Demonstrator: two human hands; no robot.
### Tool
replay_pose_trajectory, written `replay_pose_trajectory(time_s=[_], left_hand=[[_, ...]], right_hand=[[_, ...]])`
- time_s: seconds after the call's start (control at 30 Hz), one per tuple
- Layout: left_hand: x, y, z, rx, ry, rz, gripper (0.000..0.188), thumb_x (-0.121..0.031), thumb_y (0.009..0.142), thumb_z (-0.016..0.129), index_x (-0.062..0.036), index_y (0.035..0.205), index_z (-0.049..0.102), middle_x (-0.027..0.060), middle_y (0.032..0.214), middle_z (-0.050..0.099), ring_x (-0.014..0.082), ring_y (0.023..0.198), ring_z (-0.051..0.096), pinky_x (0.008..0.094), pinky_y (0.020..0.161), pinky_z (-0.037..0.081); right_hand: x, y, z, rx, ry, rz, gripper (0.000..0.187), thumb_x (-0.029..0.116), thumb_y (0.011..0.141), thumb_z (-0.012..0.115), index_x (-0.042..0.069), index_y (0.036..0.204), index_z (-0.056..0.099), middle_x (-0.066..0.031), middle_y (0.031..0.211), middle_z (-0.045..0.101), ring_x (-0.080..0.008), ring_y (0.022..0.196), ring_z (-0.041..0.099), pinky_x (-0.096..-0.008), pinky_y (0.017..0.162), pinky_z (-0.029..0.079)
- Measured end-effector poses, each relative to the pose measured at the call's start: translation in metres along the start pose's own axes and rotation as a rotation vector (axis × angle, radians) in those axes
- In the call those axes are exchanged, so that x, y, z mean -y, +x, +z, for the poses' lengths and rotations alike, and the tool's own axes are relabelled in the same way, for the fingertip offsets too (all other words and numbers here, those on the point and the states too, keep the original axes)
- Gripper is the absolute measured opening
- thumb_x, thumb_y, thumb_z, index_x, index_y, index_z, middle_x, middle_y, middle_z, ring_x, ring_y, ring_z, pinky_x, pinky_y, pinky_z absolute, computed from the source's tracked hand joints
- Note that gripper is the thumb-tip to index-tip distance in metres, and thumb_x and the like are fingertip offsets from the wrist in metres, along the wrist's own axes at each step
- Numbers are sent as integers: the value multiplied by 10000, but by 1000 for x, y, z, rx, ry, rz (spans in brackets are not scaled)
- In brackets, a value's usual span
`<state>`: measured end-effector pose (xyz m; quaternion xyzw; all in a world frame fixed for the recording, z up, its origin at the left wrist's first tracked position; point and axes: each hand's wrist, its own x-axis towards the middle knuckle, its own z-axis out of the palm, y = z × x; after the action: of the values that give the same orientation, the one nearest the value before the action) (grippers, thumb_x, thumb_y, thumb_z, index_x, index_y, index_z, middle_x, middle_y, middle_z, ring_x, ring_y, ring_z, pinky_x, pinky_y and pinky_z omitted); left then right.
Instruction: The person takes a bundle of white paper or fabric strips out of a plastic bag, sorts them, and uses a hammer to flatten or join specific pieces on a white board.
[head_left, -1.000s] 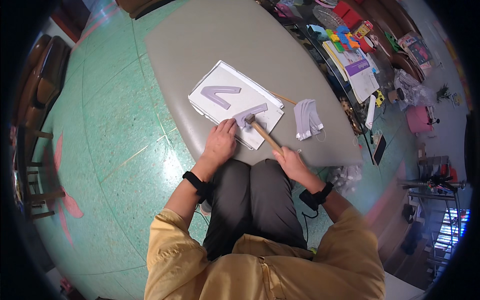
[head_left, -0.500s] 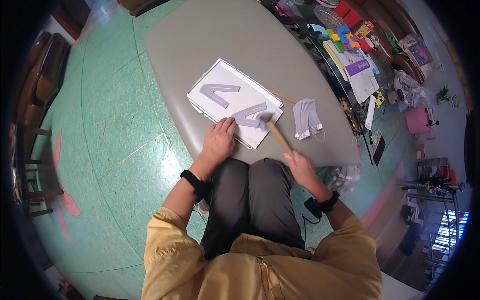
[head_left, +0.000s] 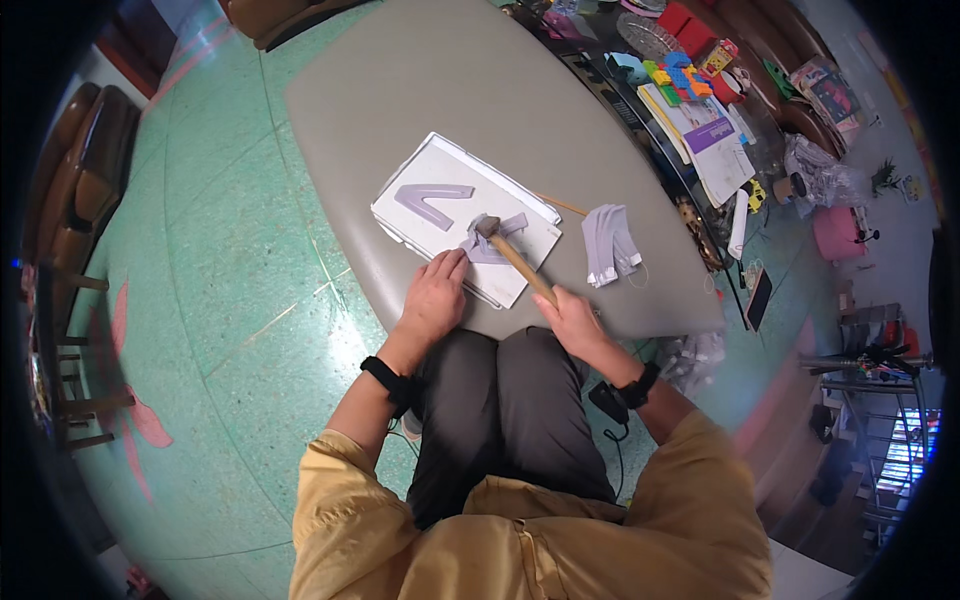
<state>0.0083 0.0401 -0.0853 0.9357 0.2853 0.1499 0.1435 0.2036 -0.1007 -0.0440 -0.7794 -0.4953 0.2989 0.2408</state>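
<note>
1. Grips a wooden-handled hammer (head_left: 523, 268) in the right hand (head_left: 577, 323), with fingers wrapped firmly around the lower end of the handle.
2. Holds the hammer head at the bend of a V-shaped lavender strip (head_left: 513, 226), partly hiding the strip; cannot tell for certain whether touching it.
3. Lays the left hand (head_left: 433, 302) at the near left edge of the same strip, with fingers outstretched, tips against it, and not closed around anything.
4. Has that strip lying on the near right part of a shallow white tray (head_left: 516, 283), set at a slant.
5. Has a second lavender V (head_left: 440, 190) flat on the far left part of the tray, well apart from the hammer.
6. Rests the tray on a grey padded surface (head_left: 400, 80), just beyond the knees, with a thin wooden stick (head_left: 560, 204) jutting out past its right edge.
7. Has a fanned stack of lavender strips (head_left: 610, 245) to the right of the tray, on the padding.
8. Wears a dark band (head_left: 389, 378) on the left wrist and another (head_left: 641, 384) on the right.
</note>
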Motion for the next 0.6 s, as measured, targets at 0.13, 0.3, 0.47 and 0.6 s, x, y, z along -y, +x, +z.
replay_pose_trajectory(time_s=[0.13,0.3,0.47,0.6], left_hand=[[-1,3,-1,18,-8,-1,510,-68,692,562,-19,1195,488,96,1267,461,252,1177,425,383,889,406],[-5,3,-1,37,-20,-10,519,-73,693,564,-22,1204,482,94,1275,455,251,1188,415,384,899,402],[-3,0,-4,43,-13,-21,531,-74,687,575,-28,1208,481,87,1282,449,250,1183,416,381,898,403],[-4,4,-5,55,-6,-19,542,-74,683,581,-29,1213,476,82,1286,446,248,1186,414,378,895,405]], right_hand=[[-8,12,-7,3,-86,74,414,372,885,507,-35,814,522,-277,708,557,-453,726,551,-472,616,428],[-32,16,-8,-118,5,104,442,402,875,514,-35,809,527,-255,685,561,-440,693,552,-456,611,433],[-7,13,-13,-80,31,186,444,407,873,515,-32,809,532,-268,716,567,-447,720,555,-471,624,435],[-22,15,1,-112,-33,133,436,401,877,508,-30,819,538,-274,740,572,-454,760,556,-485,642,433]])
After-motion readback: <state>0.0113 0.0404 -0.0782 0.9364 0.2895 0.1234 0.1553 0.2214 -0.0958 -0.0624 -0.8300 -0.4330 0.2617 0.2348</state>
